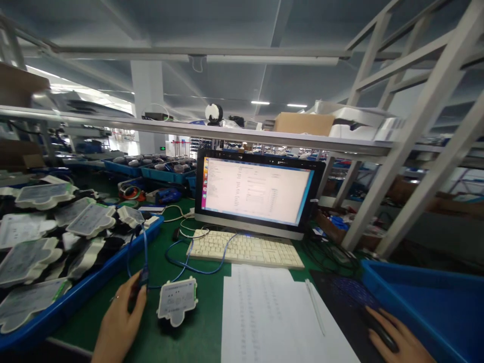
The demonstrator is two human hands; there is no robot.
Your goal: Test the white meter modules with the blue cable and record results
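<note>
Black mouse (382,334), long axis aslant, nose far-left, under right hand's (406,340) curved grip; dark cable plug (144,277) in left hand's (121,308) pinch.

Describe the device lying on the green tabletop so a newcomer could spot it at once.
Start at the monitor, then the cream keyboard below it. Below the keyboard's left end, between the left hand and the papers, lies the device. Unlike the lookalikes heaped in the left blue bin, this one sits alone.

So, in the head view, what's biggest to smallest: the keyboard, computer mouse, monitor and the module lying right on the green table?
1. monitor
2. keyboard
3. module
4. computer mouse, though the right hand partly hides it
</note>
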